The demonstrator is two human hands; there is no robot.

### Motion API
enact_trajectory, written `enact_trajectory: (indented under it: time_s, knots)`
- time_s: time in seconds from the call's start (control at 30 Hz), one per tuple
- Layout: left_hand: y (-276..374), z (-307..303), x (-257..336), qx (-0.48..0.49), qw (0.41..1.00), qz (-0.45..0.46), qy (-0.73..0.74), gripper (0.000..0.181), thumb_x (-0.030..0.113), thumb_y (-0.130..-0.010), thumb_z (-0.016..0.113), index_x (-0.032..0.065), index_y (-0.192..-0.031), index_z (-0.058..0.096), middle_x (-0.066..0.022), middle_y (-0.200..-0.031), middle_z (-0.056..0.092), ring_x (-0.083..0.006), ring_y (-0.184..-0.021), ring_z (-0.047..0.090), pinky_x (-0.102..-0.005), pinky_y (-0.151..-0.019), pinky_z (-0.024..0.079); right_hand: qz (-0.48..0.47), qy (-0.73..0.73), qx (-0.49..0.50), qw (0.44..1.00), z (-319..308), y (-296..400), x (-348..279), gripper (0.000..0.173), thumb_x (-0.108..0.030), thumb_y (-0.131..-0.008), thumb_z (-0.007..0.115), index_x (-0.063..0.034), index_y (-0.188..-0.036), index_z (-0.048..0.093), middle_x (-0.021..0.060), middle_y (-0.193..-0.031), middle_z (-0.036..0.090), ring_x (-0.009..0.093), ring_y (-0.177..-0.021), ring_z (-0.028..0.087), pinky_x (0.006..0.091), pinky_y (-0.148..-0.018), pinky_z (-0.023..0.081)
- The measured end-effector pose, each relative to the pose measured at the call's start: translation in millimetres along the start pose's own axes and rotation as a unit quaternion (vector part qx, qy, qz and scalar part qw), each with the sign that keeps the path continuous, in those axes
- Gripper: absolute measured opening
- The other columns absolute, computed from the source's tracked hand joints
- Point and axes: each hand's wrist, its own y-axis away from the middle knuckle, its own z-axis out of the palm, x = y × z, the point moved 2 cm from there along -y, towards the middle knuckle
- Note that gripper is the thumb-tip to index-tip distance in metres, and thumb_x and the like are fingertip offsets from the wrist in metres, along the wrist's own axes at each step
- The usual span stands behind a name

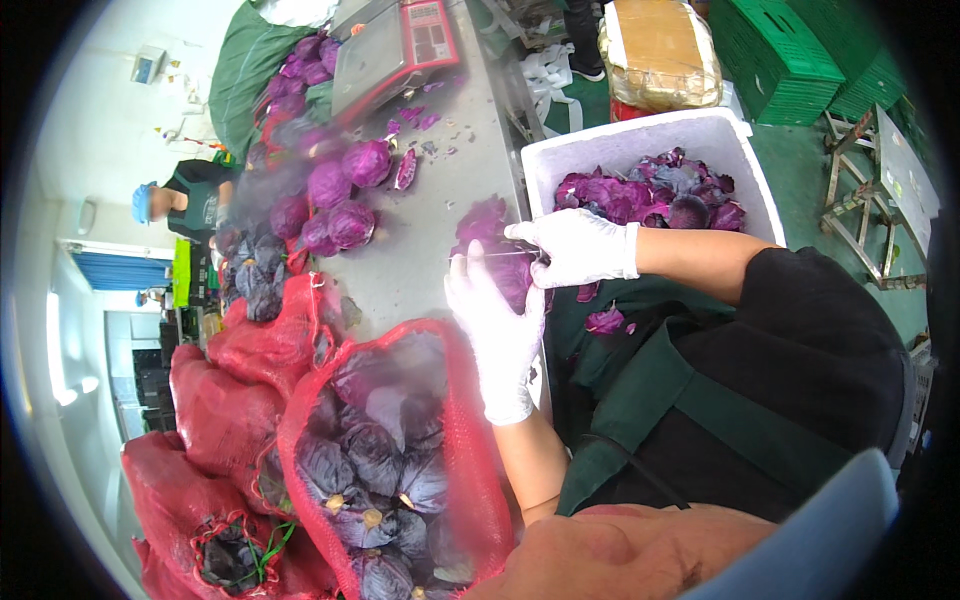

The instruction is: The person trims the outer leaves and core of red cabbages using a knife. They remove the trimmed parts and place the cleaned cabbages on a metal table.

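Observation:
My right hand point(585, 247), in a white glove, is closed around a knife; its thin blade point(491, 256) shows as a line across a red cabbage point(512, 281). Also gloved in white, my left hand point(499, 322) grips that cabbage, fingers and thumb on opposite sides. The cabbage is at the edge of the metal table point(420, 277), and its lower part is hidden by my hands. Close to my left hand stands an open red mesh sack point(469, 450) full of dark-leaved cabbages point(371, 454). Beside my right hand, a white foam box point(645, 127) holds loose purple leaves point(615, 196).
Bright purple cabbages point(349, 225) lie across the table, with leaf scraps point(405, 169) and a red-framed scale point(390, 60) beyond. More red sacks point(225, 420) stand near the open one. A co-worker point(191, 199) is further off. Green crates point(780, 60) and a wrapped box point(660, 56) stand past the foam box.

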Motion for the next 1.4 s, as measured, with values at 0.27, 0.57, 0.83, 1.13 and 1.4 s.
enact_trajectory:
  time_s: [0.27,0.57,0.83,1.13,1.4]
  knots:
    - [6.1,-2.1,-2.7,-0.007,0.999,-0.039,0.035,0.087,0.031,-0.079,0.082,0.0061,-0.15,0.038,-0.0248,-0.146,0.039,-0.0417,-0.136,0.039,-0.0489,-0.115,0.034,0.072,-0.131,-0.031,0.988,-3.0,-4.7,7.5,0.048,-0.014,-0.082,0.06,-0.0057,-0.129,0.063,0.0247,-0.101,0.069,0.037,-0.094,0.07,0.0408,-0.085,0.055]
    - [19.1,-28.2,-37.2,0.019,0.865,-0.188,0.465,0.085,0.006,-0.081,0.076,0.0085,-0.155,0.033,-0.0125,-0.15,0.04,-0.0261,-0.14,0.038,-0.041,-0.119,0.029,0.234,0.129,0.053,0.962,8.1,29.7,174.5,0.048,-0.03,-0.086,0.07,-0.0093,-0.129,0.064,0.0226,-0.112,0.071,0.038,-0.106,0.068,0.0435,-0.094,0.053]
    - [21.6,-23.2,-29.8,0.031,0.888,-0.163,0.428,0.087,0.008,-0.077,0.081,0.0061,-0.153,0.037,-0.0123,-0.147,0.043,-0.0256,-0.137,0.041,-0.0403,-0.118,0.031,-0.137,-0.102,0.012,0.985,7.6,-31.4,-10.4,0.069,-0.05,-0.089,0.07,-0.0143,-0.145,0.053,0.0188,-0.135,0.062,0.032,-0.111,0.067,0.0391,-0.096,0.053]
    - [31.7,-8.7,-43.7,0.103,0.86,-0.155,0.475,0.084,0.009,-0.077,0.083,0.0048,-0.149,0.04,-0.0112,-0.144,0.047,-0.0245,-0.133,0.046,-0.0397,-0.114,0.039,0.053,-0.064,0.059,0.995,22.2,-50.9,69.2,0.03,-0.033,-0.094,0.057,-0.0056,-0.096,0.069,0.0198,-0.084,0.068,0.035,-0.081,0.067,0.0436,-0.076,0.052]
    - [23.0,6.2,-61.3,0.058,0.693,-0.274,0.664,0.066,0.041,-0.095,0.067,0.0073,-0.146,0.044,-0.0126,-0.142,0.05,-0.0283,-0.129,0.051,-0.046,-0.106,0.047,-0.125,-0.215,0.026,0.968,7.2,-7.7,5.5,0.061,-0.032,-0.085,0.079,-0.006,-0.136,0.058,0.0149,-0.123,0.062,0.029,-0.113,0.063,0.0376,-0.099,0.051]
